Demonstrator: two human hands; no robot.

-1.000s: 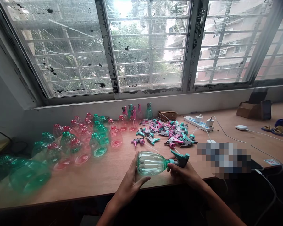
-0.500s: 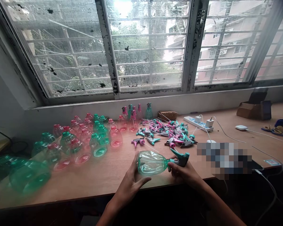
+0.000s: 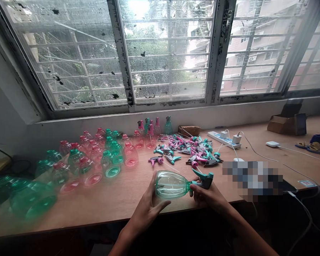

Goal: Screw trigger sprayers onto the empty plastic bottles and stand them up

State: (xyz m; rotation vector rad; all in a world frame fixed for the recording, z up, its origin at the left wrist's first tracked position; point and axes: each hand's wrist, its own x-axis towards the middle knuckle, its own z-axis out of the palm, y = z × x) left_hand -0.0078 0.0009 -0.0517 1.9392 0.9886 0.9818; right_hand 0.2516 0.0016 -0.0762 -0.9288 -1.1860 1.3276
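Observation:
A clear green spray bottle (image 3: 172, 185) lies sideways just above the wooden table (image 3: 117, 199), its base toward me. My left hand (image 3: 148, 206) cups the bottle's base and side with fingers wrapped round it. A teal trigger sprayer head (image 3: 204, 179) sits on the bottle's neck, and my right hand (image 3: 206, 195) is closed round that neck just below the head. Behind the bottle lies a heap of loose teal and pink trigger heads (image 3: 188, 149).
Several empty green and pink bottles (image 3: 96, 160) stand and lie at the left and back. Three assembled spray bottles (image 3: 156, 126) stand under the window sill. A white power strip (image 3: 224, 139) with cables, a cardboard box (image 3: 286, 122) and a blurred object (image 3: 252, 179) occupy the right.
The bottle has turned slightly about its long axis in my hands. Both hands stay in nearly the same place.

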